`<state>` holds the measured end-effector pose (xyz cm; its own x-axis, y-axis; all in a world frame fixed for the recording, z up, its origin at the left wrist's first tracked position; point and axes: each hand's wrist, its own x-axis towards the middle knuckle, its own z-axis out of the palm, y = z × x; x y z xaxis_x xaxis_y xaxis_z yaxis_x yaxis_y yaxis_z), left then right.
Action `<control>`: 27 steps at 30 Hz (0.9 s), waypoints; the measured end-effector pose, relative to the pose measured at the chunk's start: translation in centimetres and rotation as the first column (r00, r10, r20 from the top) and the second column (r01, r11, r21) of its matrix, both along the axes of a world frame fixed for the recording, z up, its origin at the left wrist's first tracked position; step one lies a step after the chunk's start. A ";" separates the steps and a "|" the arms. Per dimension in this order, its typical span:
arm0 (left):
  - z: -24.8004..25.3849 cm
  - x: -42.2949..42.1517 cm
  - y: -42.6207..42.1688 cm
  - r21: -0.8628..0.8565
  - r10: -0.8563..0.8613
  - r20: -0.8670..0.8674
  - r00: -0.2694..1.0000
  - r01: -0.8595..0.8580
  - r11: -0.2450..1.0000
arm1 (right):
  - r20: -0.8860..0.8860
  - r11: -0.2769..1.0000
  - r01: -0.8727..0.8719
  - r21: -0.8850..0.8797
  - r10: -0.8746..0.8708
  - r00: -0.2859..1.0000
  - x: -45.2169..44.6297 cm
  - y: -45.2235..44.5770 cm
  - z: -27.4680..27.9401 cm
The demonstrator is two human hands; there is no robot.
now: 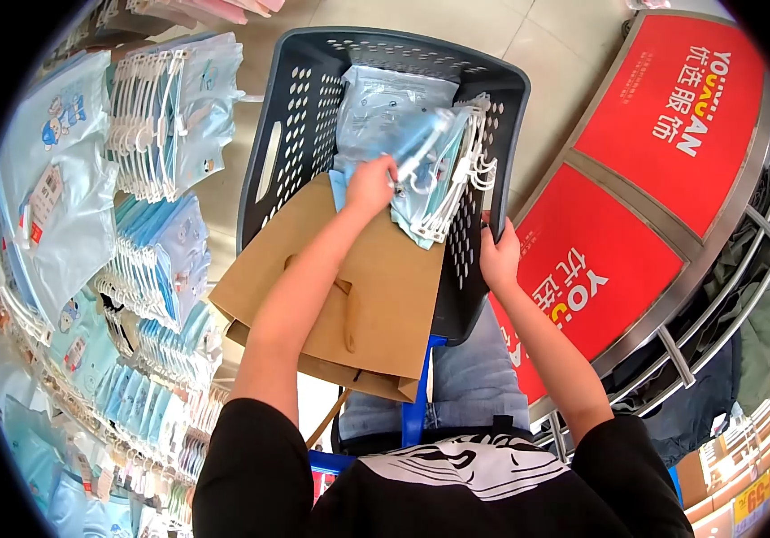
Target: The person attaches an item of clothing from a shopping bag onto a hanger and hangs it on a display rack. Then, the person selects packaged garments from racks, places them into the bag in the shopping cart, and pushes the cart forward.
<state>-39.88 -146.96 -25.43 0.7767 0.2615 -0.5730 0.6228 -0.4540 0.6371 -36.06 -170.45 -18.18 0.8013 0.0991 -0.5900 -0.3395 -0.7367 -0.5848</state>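
Note:
Inside the dark grey shopping basket (331, 40), my left hand (369, 186) is closed on a light blue packaged garment (416, 133), which is smeared by motion and has a white hanger. Beneath and beside it lie more pale blue garments in clear plastic (380, 99). Several white hangers (470, 170) stand in a row along the basket's right side. My right hand (500, 257) grips the basket's right rim, fingers wrapped over the edge. A brown paper bag (340, 296) leans over the near part of the basket, below my left forearm.
On the left, racks hold blue packaged garments (62, 197) on white hangers. A curved stand with red sign panels (672, 108) and metal rails (743, 251) runs along the right, dark clothes hanging below. Tiled floor (483, 36) shows beyond the basket.

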 end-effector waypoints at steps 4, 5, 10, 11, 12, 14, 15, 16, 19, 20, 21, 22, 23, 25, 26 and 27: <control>1.6 -0.2 -5.3 -0.041 -0.089 -0.013 0.996 0.089 0.995 | 0.001 1.000 -0.005 0.011 0.005 1.000 0.0 0.0 0.1; 2.3 0.2 -6.6 -0.051 -0.059 -0.016 0.998 0.058 0.997 | 0.010 1.000 -0.008 0.013 0.008 1.000 -0.1 -0.1 0.0; 1.8 2.7 -10.5 0.028 0.007 -0.131 0.991 -0.003 1.000 | 0.009 1.000 -0.001 -0.009 0.001 1.000 -0.1 -0.2 -0.3; 1.5 2.9 -11.0 0.068 0.024 -0.126 0.992 -0.015 0.998 | -0.077 0.999 0.022 -0.025 -0.024 0.997 0.4 0.3 0.6; 1.2 3.1 -11.5 0.084 0.078 -0.118 0.990 -0.068 0.994 | -0.070 0.999 0.026 -0.019 -0.027 0.997 0.2 0.3 0.5; 0.8 3.6 -11.6 0.073 0.059 -0.204 0.977 -0.045 0.996 | -0.047 0.999 0.035 -0.010 -0.036 0.998 0.1 0.1 -0.1; 0.7 3.8 -11.4 0.112 0.084 -0.191 0.978 -0.063 0.992 | -0.008 1.000 0.025 0.018 -0.025 1.000 0.0 0.0 -0.2; 0.6 3.9 -11.1 0.150 0.108 -0.177 0.978 -0.082 0.985 | 0.033 0.999 0.014 0.043 -0.016 0.999 -0.2 -0.1 -0.3; 0.1 4.3 -10.4 0.094 0.204 -0.212 0.956 -0.188 0.978 | -0.037 1.000 0.020 0.009 -0.019 0.999 0.3 0.2 0.2; -0.3 4.1 -10.4 0.095 0.229 -0.204 0.952 -0.214 0.972 | -0.073 1.000 0.020 0.003 -0.020 0.997 0.4 0.4 0.8; -0.6 3.7 -10.5 0.099 0.232 -0.110 0.966 -0.221 0.970 | -0.021 1.000 0.008 0.015 -0.008 1.000 0.2 0.3 0.3; -0.8 3.4 -10.6 0.104 0.231 -0.014 0.973 -0.228 0.968 | 0.032 1.000 -0.004 0.028 0.003 0.999 -0.1 0.0 -0.5; -0.7 3.1 -10.7 0.109 0.227 0.080 0.971 -0.235 0.966 | 0.084 0.999 -0.017 0.040 0.013 0.996 -0.3 -0.3 -1.0; 2.6 3.5 -9.9 0.189 -0.013 0.094 0.996 -0.005 0.982 | 0.037 0.999 -0.038 -0.022 0.039 0.999 0.4 -0.5 -0.9; 4.0 3.3 -9.4 0.262 -0.148 0.138 0.979 0.108 0.959 | 0.011 0.998 -0.049 -0.044 0.050 0.999 0.5 -0.3 -0.8; 5.1 3.0 -8.8 0.273 -0.174 0.178 0.969 0.122 0.954 | -0.003 0.991 -0.069 -0.111 0.069 0.998 0.5 -0.1 -0.8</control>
<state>-36.92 -155.76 -20.32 0.9085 0.2532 -0.3325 0.4098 -0.6962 0.5894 -35.55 -170.56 -18.94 0.7953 0.0882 -0.5998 -0.2852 -0.8186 -0.4986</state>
